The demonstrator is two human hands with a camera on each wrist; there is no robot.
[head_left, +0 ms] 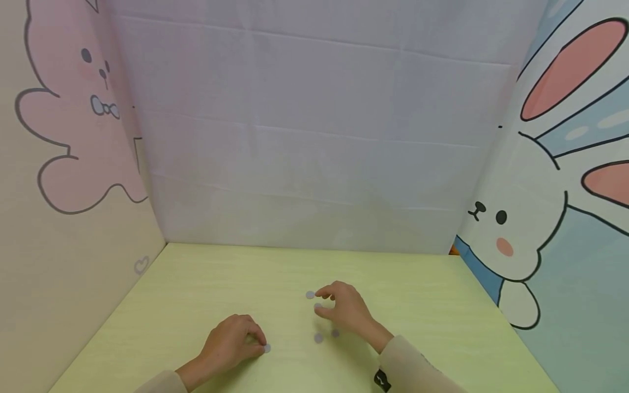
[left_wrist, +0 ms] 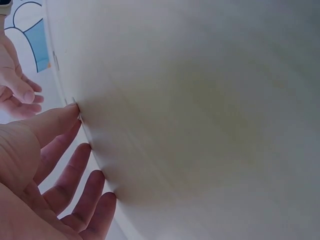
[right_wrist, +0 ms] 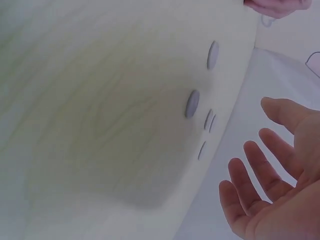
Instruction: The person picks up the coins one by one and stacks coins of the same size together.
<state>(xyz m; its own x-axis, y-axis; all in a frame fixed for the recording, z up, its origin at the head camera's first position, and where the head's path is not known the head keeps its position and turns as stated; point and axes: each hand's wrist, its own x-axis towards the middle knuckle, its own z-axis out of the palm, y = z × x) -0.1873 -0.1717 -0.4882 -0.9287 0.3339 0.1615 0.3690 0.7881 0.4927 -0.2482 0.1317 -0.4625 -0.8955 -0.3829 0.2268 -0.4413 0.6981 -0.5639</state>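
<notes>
At the left front of the table, my left hand (head_left: 231, 341) pinches a small grey disc (head_left: 267, 347) at its edge between thumb and forefinger. The left wrist view shows the other fingertips (left_wrist: 111, 196) spread along the tabletop. To the right, my right hand (head_left: 348, 308) hovers with thumb and fingers apart, holding nothing. By its fingertips are a grey disc (head_left: 310, 295) and a second disc (head_left: 317, 306) partly covered by the thumb. Nearer me lie two more discs, a left one (head_left: 318, 338) and a right one (head_left: 335, 332). The right wrist view shows several discs (right_wrist: 192, 104) flat on the table.
The pale yellow-green tabletop (head_left: 221, 278) meets a white cloth backdrop (head_left: 314, 164) at the back. A left wall (head_left: 73, 273) with a pink cartoon animal and a right wall (head_left: 580, 305) with a cartoon rabbit enclose the sides. A black item (head_left: 381, 380) shows at the right sleeve.
</notes>
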